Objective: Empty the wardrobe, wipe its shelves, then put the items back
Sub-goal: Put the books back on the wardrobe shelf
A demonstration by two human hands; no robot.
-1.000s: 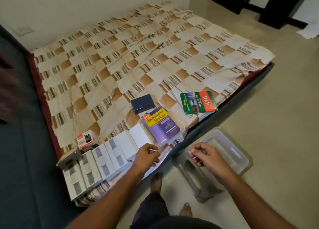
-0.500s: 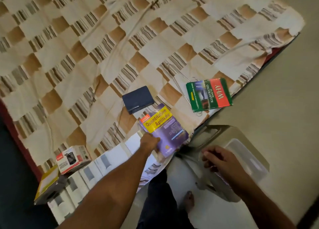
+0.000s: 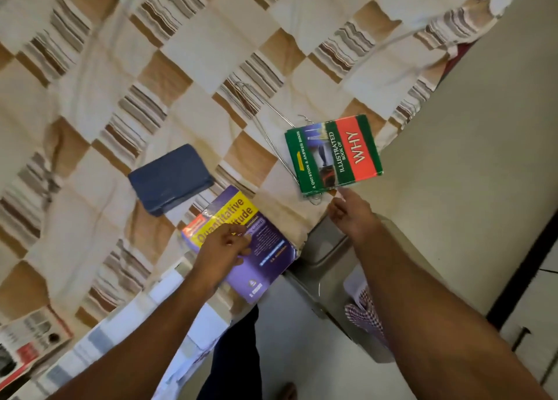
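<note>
Three books: on the bed (image 3: pixel 187 46), near its floor-side edge, with both your hands among them.
Purple book (image 3: pixel 265 257): "Quantitative Aptitude", yellow title band, at the bed's edge, one corner past the edge toward the floor.
Left hand (image 3: pixel 225 250): yours, on the purple book's cover, fingers curled onto it; whether the thumb is under the book you cannot tell.
Green book (image 3: pixel 333 153): "Illustrated Book of Why", green with a red band, flat on the bedsheet by the edge, well apart from the purple book.
Right hand (image 3: pixel 351 214): yours, index finger stretched toward the green book's near corner, tip just beside it; other fingers loosely curled, holding nothing.
Wire hangers (image 3: pixel 256 110): thin metal, on the sheet, partly under the green book.
Dark blue book (image 3: pixel 170 179): closed, just beyond the purple book.
Plastic bin (image 3: pixel 324 248): translucent grey, on the floor against the bed, below your right forearm.
White boxes (image 3: pixel 193 327): row along the bed's near edge, under your left forearm.
Red-and-white box (image 3: pixel 33 336): far left, blurred.
</note>
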